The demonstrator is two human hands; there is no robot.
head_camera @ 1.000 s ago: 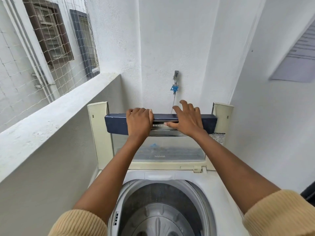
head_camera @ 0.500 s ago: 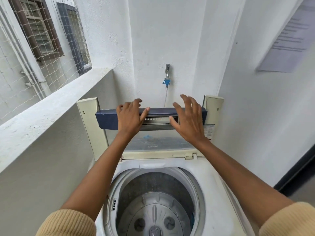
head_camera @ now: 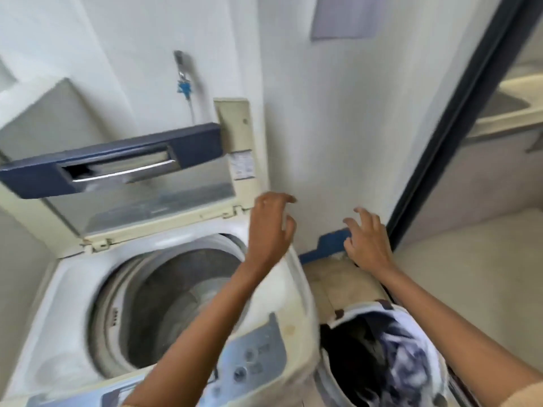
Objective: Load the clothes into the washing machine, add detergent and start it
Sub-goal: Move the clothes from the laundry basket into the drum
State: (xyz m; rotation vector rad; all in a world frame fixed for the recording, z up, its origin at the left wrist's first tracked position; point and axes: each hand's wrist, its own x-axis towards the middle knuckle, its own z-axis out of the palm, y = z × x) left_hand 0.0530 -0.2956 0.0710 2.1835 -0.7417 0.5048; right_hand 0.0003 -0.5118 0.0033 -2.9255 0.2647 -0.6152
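The washer (head_camera: 67,318) fills the view from 7 to 9 o'clock. Its lid (head_camera: 235,127) is raised and leans toward the wall at 10 o'clock, the dark blue handle bar (head_camera: 138,163) uppermost. The drum (head_camera: 176,304) lies bare, with nothing seen in it. The control panel (head_camera: 252,359) sits at 6 o'clock on the washer's near edge; its round buttons show, but the marks beside them are too blurred to read. A small sticker (head_camera: 242,165) on the lid's right frame bears print, also unreadable, and no brand name can be made out.

The clothes (head_camera: 405,371), a blue-and-white patterned heap over something dark, are in a round basket (head_camera: 357,312) on the floor at 5 o'clock, just beside the washer's right flank.

Both hands are out in front and hold nothing. The left hand (head_camera: 270,224) hangs near the middle of the view, over the washer's back right corner near the lid hinge, fingers loosely curled with a gap between them and the thumb. Whether it touches the washer I cannot tell. The right hand (head_camera: 367,242) is at 3 o'clock from the left one, fingers spread and slightly bent, over the floor strip between washer and door frame (head_camera: 458,127) — in front of a blue skirting (head_camera: 329,245) at the foot of the wall. A beige sleeve (head_camera: 526,398) shows at the lower right corner.

On the wall at 11 o'clock a tap (head_camera: 180,66) carries a blue fitting and a thin hose running down behind the lid. At 12 to 1 o'clock a pale sheet (head_camera: 342,16) is stuck to the wall, its text lost in blur.
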